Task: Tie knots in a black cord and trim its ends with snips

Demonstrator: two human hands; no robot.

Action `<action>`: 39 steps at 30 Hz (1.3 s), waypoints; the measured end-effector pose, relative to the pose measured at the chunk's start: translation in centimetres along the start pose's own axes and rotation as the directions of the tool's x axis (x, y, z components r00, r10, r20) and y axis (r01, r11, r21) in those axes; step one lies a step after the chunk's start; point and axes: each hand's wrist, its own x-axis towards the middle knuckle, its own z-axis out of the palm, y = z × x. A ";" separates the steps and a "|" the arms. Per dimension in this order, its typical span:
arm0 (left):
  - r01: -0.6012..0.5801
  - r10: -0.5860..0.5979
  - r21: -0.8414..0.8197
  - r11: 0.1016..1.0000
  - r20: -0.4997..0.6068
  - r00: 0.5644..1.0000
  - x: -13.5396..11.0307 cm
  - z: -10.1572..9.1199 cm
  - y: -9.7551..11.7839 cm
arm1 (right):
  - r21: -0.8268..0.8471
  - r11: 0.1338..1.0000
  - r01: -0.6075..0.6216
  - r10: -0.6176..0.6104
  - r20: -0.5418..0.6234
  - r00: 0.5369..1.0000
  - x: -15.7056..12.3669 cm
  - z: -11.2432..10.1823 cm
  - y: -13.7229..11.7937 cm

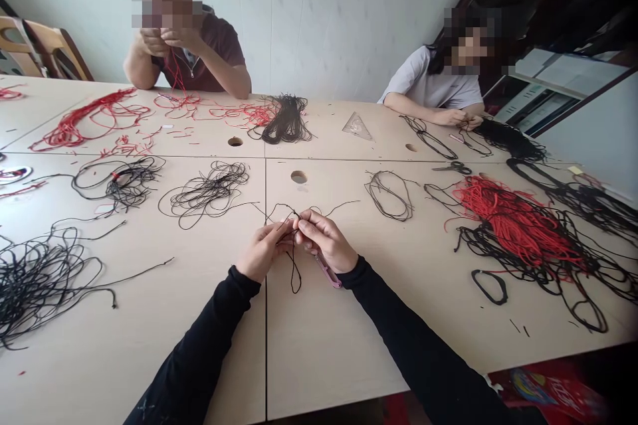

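Observation:
Both my hands meet over the middle of the table, pinching a thin black cord [296, 272]. My left hand [264, 247] grips it between thumb and fingers from the left. Close beside it, my right hand [329, 239] pinches the same cord near a small knot at the fingertips. One loop of the cord hangs below the hands, and loose ends stretch out left and right above them. A pink-handled tool [329, 272] sticks out under my right hand; its working end is hidden, and whether the hand holds it I cannot tell.
Black cord bundles [212, 192] and a large black tangle [34, 279] lie to the left. At right are a coiled cord [390, 196], scissors [452, 168] and a red cord pile [518, 219]. A triangle ruler [357, 126] lies farther back. Two people work with cord across the table.

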 end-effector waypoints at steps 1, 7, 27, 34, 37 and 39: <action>-0.010 0.010 -0.041 0.999 -0.004 1.000 0.0 0.0 -0.1 | 0.005 1.000 0.003 -0.003 0.003 1.000 0.0 -0.1 0.0; -0.038 0.014 -0.204 0.978 -0.116 0.993 0.0 -0.2 0.0 | 0.020 1.000 -0.007 0.007 0.012 1.000 0.0 -0.2 0.1; 0.012 -0.033 -0.154 0.988 -0.135 0.990 0.3 -0.3 0.2 | -0.013 0.997 0.078 -0.079 -0.233 0.969 0.4 -0.6 0.1; -0.143 0.193 0.330 0.933 -0.124 0.973 0.0 -0.3 0.2 | -0.020 0.999 0.046 -0.048 -0.112 0.993 0.1 -0.4 0.1; -0.161 0.227 0.395 0.904 -0.125 0.966 -0.1 -0.3 0.4 | -0.054 0.998 0.024 -0.030 -0.111 0.993 0.1 -0.4 0.1; -0.181 0.267 0.441 0.879 -0.139 0.954 -0.1 -0.2 0.4 | -0.096 0.995 0.017 -0.030 -0.135 0.990 0.1 -0.4 0.3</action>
